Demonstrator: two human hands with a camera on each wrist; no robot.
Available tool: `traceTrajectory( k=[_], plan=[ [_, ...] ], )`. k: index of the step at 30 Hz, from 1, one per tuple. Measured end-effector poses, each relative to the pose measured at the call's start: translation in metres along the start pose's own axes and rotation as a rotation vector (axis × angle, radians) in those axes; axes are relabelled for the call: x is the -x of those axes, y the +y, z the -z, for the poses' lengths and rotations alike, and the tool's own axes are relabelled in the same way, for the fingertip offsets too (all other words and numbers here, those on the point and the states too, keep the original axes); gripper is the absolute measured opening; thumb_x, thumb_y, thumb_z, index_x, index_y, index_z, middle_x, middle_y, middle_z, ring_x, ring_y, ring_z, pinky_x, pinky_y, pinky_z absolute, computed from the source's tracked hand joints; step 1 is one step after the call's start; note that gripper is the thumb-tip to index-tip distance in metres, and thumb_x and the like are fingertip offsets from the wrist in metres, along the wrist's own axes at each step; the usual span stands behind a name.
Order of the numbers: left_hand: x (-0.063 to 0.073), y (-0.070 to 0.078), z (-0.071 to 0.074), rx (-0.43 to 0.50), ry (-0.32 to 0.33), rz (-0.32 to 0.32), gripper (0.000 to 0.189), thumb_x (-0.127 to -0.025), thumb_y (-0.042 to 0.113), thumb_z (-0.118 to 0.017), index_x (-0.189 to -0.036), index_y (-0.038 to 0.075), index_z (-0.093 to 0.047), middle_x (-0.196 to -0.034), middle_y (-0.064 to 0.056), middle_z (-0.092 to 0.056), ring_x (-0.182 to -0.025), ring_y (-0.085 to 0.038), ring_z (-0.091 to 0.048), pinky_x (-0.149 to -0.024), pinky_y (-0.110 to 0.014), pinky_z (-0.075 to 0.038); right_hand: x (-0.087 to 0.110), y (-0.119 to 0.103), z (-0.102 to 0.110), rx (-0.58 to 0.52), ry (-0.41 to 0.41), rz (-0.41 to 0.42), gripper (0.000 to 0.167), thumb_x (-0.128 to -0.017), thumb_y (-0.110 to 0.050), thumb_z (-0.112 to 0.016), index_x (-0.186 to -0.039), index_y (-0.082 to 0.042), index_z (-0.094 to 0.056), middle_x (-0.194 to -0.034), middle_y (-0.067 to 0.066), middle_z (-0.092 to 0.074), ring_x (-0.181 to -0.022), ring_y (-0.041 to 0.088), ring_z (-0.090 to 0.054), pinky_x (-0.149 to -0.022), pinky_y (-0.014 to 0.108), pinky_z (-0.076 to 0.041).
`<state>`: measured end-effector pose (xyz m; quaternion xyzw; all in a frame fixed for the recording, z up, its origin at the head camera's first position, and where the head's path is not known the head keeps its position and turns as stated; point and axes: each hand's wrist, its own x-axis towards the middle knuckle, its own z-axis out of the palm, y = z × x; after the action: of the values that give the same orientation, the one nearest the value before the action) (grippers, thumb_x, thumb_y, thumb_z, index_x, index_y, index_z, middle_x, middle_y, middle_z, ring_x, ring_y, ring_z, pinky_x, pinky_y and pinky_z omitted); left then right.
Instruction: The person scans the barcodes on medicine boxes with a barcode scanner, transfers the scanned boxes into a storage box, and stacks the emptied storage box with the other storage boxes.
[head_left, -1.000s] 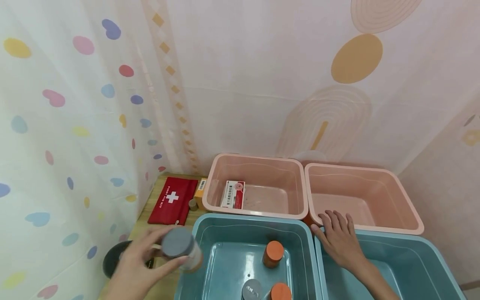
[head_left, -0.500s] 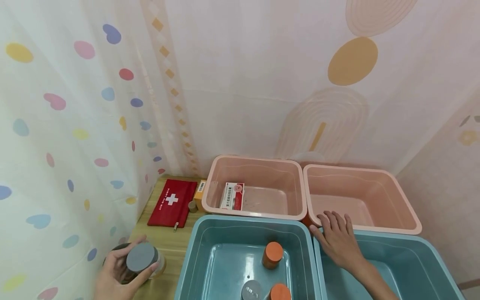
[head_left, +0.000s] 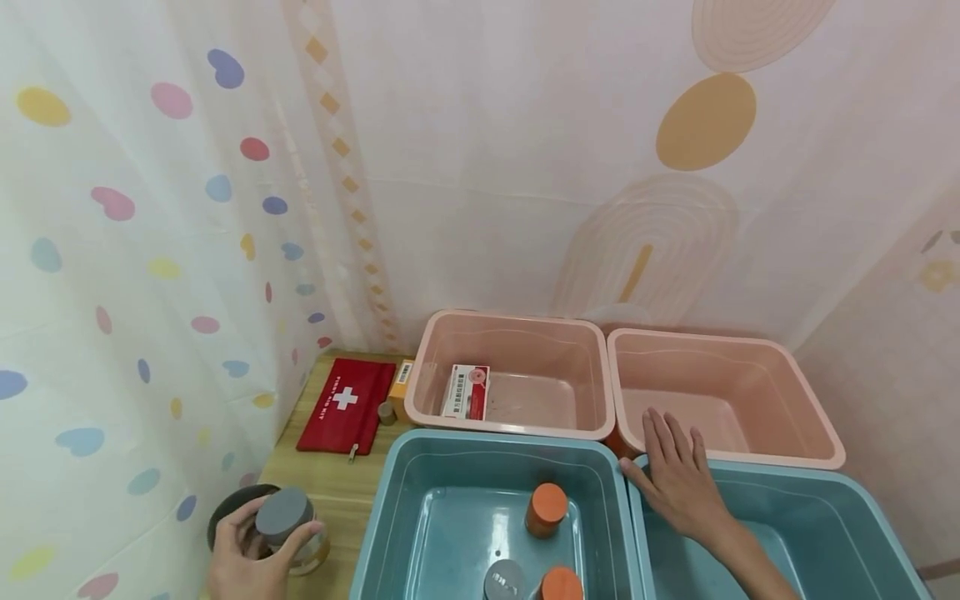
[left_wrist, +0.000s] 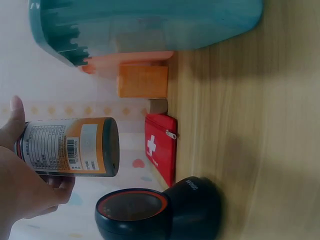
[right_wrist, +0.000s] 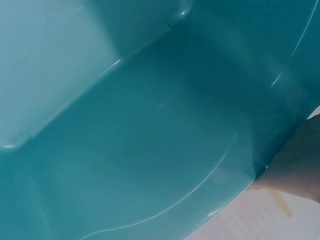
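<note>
My left hand grips a labelled bottle with a grey lid at the lower left, beside the left teal bin. In the left wrist view the bottle has an orange and white label with a barcode, and its base faces the wooden table. A dark rounded device with an orange-ringed window stands close by, partly behind the left hand in the head view. My right hand rests with its fingers straight and spread at the meeting rims of the right teal bin and right pink bin.
Two orange-lidded bottles and a grey-lidded one stand in the left teal bin. A white and red medicine box leans in the left pink bin. Nearby are a red first aid pouch, an orange box and a small brown cylinder.
The left hand has carried the bottle left and down, from the teal bin's edge to over the table beside the dark device. The right hand has barely shifted, its fingers stretching out straighter.
</note>
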<state>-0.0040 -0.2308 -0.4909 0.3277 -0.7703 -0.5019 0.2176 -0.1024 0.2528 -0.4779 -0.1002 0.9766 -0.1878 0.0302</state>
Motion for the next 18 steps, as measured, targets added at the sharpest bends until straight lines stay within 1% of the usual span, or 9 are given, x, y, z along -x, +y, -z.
traceTrajectory(
  k=[1,2,3,6,9,11,14,16,18],
  plan=[
    [0.0001,-0.0009,-0.0003,0.002,0.010,0.010,0.072,-0.082,0.003,-0.097,-0.140,-0.004,-0.056,-0.114,0.006,-0.068,-0.084,0.028,-0.049,-0.077,0.005,-0.043,0.0004,0.0002,0.0001,-0.007,-0.003,0.001,0.090,-0.112,-0.050,-0.057,-0.169,0.012,-0.023,-0.177,0.034,-0.020,-0.164,0.057,-0.013,-0.130,0.076,-0.004],
    [0.0002,-0.0012,-0.0005,-0.004,0.015,0.024,0.073,-0.082,0.005,-0.097,-0.142,-0.004,-0.057,-0.118,0.002,-0.067,-0.084,0.029,-0.047,-0.077,0.006,-0.042,0.0008,0.0003,0.0000,-0.012,-0.004,0.002,0.091,-0.112,-0.050,-0.057,-0.169,0.012,-0.023,-0.177,0.034,-0.019,-0.165,0.057,-0.011,-0.130,0.076,-0.003],
    [0.0000,-0.0014,-0.0001,-0.008,0.012,0.034,0.074,-0.083,0.006,-0.097,-0.145,-0.004,-0.058,-0.125,-0.008,-0.067,-0.084,0.030,-0.046,-0.077,0.006,-0.041,0.0011,0.0004,0.0000,-0.019,-0.006,0.002,0.091,-0.112,-0.050,-0.057,-0.169,0.012,-0.022,-0.178,0.034,-0.018,-0.165,0.057,-0.010,-0.130,0.076,-0.002],
    [-0.0017,-0.0022,0.0022,-0.053,0.003,0.042,0.075,-0.085,0.013,-0.097,-0.149,-0.002,-0.060,-0.128,-0.014,-0.067,-0.085,0.030,-0.041,-0.074,0.007,-0.039,0.0012,0.0004,0.0007,-0.024,-0.005,0.005,0.092,-0.112,-0.051,-0.057,-0.169,0.011,-0.021,-0.178,0.034,-0.016,-0.165,0.057,-0.008,-0.130,0.075,-0.001],
    [-0.0016,-0.0045,0.0038,-0.115,0.026,-0.017,0.073,-0.085,0.018,-0.098,-0.147,-0.002,-0.065,-0.132,-0.028,-0.063,-0.086,0.024,-0.036,-0.071,0.006,-0.034,0.0013,0.0004,0.0012,-0.035,-0.008,0.003,0.093,-0.112,-0.051,-0.058,-0.169,0.012,-0.020,-0.178,0.034,-0.015,-0.166,0.056,-0.006,-0.130,0.075,0.000],
    [0.0005,-0.0060,0.0025,-0.150,0.084,-0.064,0.073,-0.082,0.020,-0.101,-0.142,-0.002,-0.067,-0.127,-0.026,-0.062,-0.090,0.020,-0.035,-0.074,0.005,-0.031,0.0015,0.0003,0.0012,-0.044,-0.010,0.001,0.092,-0.112,-0.051,-0.058,-0.169,0.012,-0.021,-0.178,0.034,-0.015,-0.166,0.057,-0.006,-0.131,0.075,0.001],
    [0.0047,-0.0085,-0.0010,-0.152,0.201,-0.129,0.076,-0.075,0.020,-0.105,-0.132,-0.009,-0.064,-0.121,-0.029,-0.062,-0.099,-0.004,-0.057,-0.079,0.001,-0.027,0.0015,0.0001,0.0009,-0.047,-0.015,-0.003,0.092,-0.112,-0.050,-0.058,-0.169,0.012,-0.021,-0.178,0.034,-0.016,-0.165,0.057,-0.006,-0.131,0.075,0.001],
    [0.0069,-0.0083,-0.0013,-0.175,0.220,-0.099,0.082,-0.076,0.027,-0.105,-0.131,-0.011,-0.056,-0.124,-0.030,-0.060,-0.112,-0.024,-0.063,-0.082,-0.003,-0.025,0.0014,-0.0003,0.0006,-0.041,-0.014,-0.004,0.092,-0.112,-0.050,-0.058,-0.169,0.012,-0.022,-0.177,0.035,-0.017,-0.165,0.058,-0.007,-0.130,0.075,0.000],
    [0.0072,-0.0075,-0.0004,-0.201,0.203,-0.053,0.086,-0.078,0.032,-0.103,-0.132,-0.011,-0.051,-0.126,-0.031,-0.056,-0.125,-0.047,-0.057,-0.089,-0.012,-0.035,0.0013,-0.0007,0.0004,-0.031,-0.011,-0.004,0.091,-0.112,-0.050,-0.058,-0.169,0.012,-0.023,-0.177,0.035,-0.019,-0.165,0.058,-0.008,-0.130,0.076,-0.001]
  ],
)
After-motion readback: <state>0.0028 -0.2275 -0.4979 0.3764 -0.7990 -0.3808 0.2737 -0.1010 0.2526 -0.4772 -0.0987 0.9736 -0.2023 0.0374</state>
